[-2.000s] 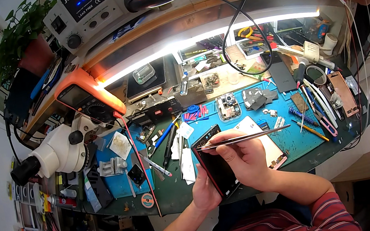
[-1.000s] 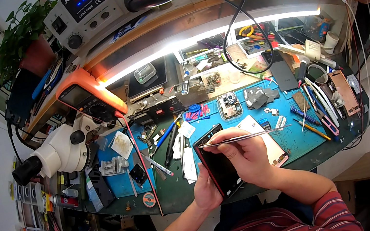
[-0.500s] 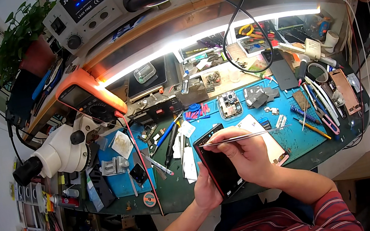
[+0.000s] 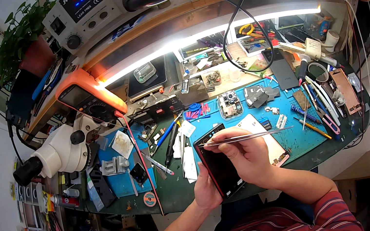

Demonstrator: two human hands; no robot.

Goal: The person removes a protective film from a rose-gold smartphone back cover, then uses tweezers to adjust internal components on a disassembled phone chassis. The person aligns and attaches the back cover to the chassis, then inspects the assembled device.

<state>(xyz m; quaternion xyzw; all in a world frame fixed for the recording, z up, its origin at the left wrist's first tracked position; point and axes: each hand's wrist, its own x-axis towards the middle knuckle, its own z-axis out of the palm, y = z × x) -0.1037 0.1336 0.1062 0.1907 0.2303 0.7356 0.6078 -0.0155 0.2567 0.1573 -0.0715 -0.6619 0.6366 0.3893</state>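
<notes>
Head view, only one: left hand grasps the black phone along its left side, holding it tilted over the bench's near edge, just left of the pale panel. Right hand pinches the thin metal tool, tip at phone's far end; contact can't be told. Versus half a second ago, tool's rear end angled slightly; hands, phone basically unmoved. Probably small adjustments in fine work there, unfinished.

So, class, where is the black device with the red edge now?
In the head view, the black device is just below and right of centre, held in the left hand, with the right hand over its upper right side.
</notes>
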